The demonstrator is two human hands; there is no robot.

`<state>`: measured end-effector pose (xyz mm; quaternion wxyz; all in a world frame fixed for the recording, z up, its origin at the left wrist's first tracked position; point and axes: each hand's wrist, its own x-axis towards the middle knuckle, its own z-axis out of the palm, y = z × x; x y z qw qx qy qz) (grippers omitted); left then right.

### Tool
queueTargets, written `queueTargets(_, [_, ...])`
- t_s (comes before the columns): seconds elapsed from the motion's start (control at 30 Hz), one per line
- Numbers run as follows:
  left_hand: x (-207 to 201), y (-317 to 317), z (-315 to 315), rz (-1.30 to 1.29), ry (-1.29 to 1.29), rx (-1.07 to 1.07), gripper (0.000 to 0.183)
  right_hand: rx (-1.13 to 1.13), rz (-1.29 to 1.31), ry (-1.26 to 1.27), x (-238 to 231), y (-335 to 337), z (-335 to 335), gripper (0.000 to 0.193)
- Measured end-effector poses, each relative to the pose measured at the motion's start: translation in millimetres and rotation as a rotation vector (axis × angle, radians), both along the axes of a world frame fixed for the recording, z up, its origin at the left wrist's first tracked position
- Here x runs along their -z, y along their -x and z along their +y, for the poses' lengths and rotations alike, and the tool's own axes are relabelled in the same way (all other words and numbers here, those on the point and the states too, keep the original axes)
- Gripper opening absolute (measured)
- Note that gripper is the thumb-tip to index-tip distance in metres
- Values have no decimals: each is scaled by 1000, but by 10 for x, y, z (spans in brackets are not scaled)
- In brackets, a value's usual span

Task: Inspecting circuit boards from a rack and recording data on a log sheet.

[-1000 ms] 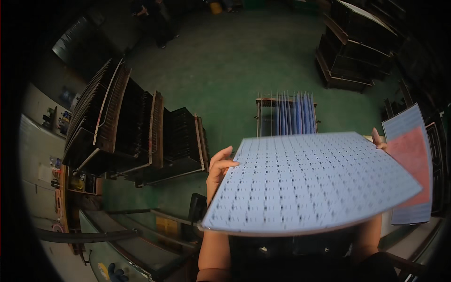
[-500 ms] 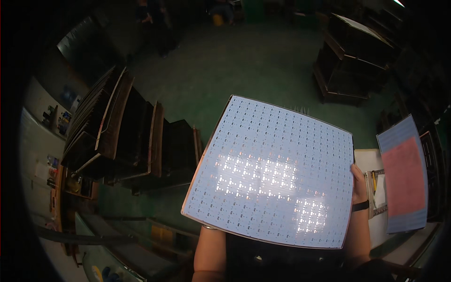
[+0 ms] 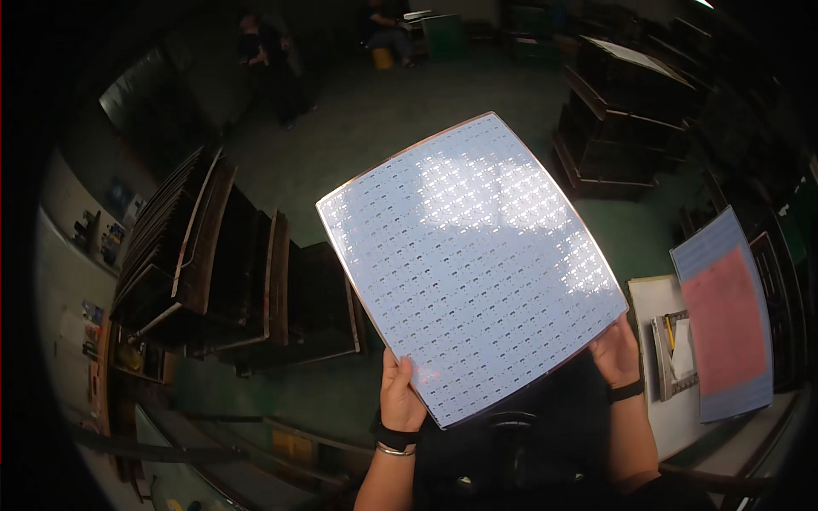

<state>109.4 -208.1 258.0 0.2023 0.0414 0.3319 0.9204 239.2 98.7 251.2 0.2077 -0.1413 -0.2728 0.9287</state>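
A large light-blue panel [image 3: 460,281], printed with rows of small dark pads like a circuit board panel, is held up in front of me and tilted. Bright light glares off its upper and right parts. My left hand [image 3: 400,394] grips its lower left edge, the thumb on the face and the other fingers mostly behind. At the lower right corner, my right hand [image 3: 617,351] closes on the edge, its fingers partly hidden beneath the panel. Dark bands circle both wrists, and a metal bangle [image 3: 396,449] sits on the left one.
Dark slotted racks [image 3: 183,255] stand at the left. Stacked dark shelving [image 3: 622,119] rises at the far right. A blue-and-pink sheet [image 3: 727,311] leans beside a pale table [image 3: 660,417] with a notepad [image 3: 679,353] and pencil. Two people are in the background, one standing [image 3: 268,64], one seated [image 3: 388,34].
The panel has turned and moved up and left, and its glare has shifted toward the top. My left hand, hidden behind it before, now shows at the lower left edge.
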Motion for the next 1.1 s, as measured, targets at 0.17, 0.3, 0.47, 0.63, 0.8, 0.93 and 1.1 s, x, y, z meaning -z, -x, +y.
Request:
queueTargets(0.17, [-29,124,-240,57,67,67,40,-50,-53,-214,-377,-123,281,58])
queueTargets(0.3, [-54,194,-326,89,93,139,39,-209,-38,-358,-317,-96,264,67])
queueTargets(0.47, [-267,239,-151,-16,2,113,50,-218,-73,-395,-197,-42,179,64])
queueTargets(0.63, [-28,88,90,-139,-545,80,45,-129,71,-162,-106,224,-268,57])
queueTargets(0.8, [-4,-256,406,-143,-85,88,48,-308,-24,-206,28,189,-509,52])
queueTargets(0.93, [139,-33,107,-101,-23,113,46,-29,92,-137,-97,97,38,43])
queueTargets(1.1, [162,108,-299,-23,138,51,43,176,-96,-340,-402,-247,544,47])
